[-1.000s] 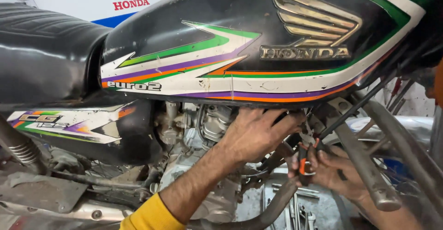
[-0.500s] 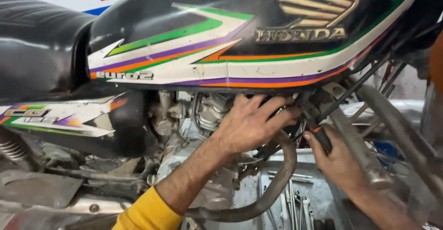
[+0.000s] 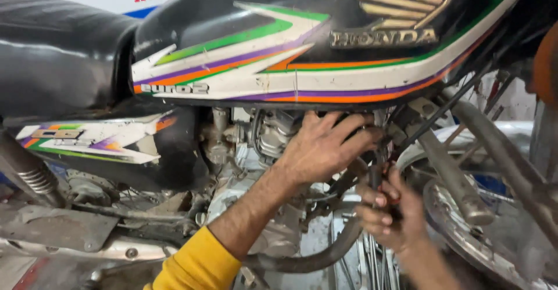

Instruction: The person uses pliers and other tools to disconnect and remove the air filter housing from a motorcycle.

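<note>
Left hand (image 3: 322, 147) at frame centre, fingers (image 3: 349, 128) spread and loosely curled, pressed up under the lower edge of the black fuel tank (image 3: 302, 40) against the top of the engine (image 3: 273, 136); nothing clearly held, fingertips lost in shadow near the frame tube. Right hand (image 3: 386, 211) lower right of centre, fingers (image 3: 372, 200) clenched around a dark tool handle with a red-orange band (image 3: 378, 176), standing roughly upright, its tip rising just beside the left hand's fingertips; working end hidden behind those fingers, kind of tool impossible to tell. Yellow sleeve (image 3: 195, 264) at bottom centre, cut off by the frame edge. Curved exhaust pipe (image 3: 317, 258) below both hands. Black seat (image 3: 58, 51) upper left, striped side cover (image 3: 99, 141) mid left. Front wheel (image 3: 465, 226) at lower right, blurred and partly cut off.
</note>
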